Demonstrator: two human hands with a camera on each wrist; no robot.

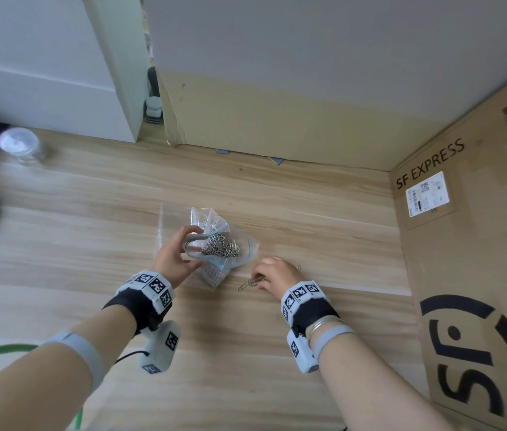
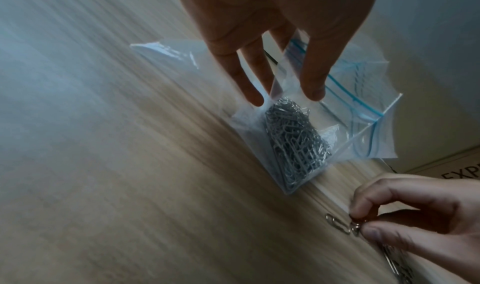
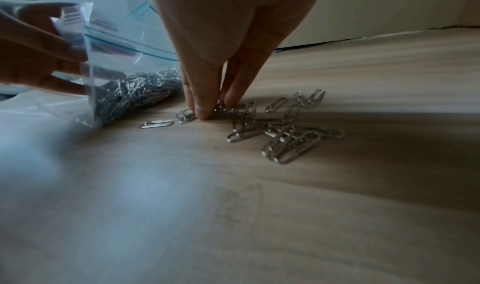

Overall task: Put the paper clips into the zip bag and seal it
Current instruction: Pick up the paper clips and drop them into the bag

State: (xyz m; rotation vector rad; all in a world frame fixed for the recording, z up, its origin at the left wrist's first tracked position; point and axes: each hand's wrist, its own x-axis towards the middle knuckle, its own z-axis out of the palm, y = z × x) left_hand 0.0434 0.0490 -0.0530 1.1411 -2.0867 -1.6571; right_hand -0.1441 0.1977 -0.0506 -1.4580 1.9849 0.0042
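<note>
Holding zip bag (image 1: pixel 218 244) open — left hand (image 1: pixel 174 259) | right hand (image 1: pixel 272 275) pinching silver paper clips (image 3: pixel 280 132)

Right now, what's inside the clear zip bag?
A dense heap of silver metal paper clips fills the bottom of the clear blue-striped zip bag, which the left hand holds open. Whatever lies beneath the heap is covered.

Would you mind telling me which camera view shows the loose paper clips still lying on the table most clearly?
The right wrist view: the loose paper clips lie spread out and unobstructed beside the right hand. The head view shows only a few small ones at the hand; the left wrist view shows just a couple pinched in the fingers.
</note>
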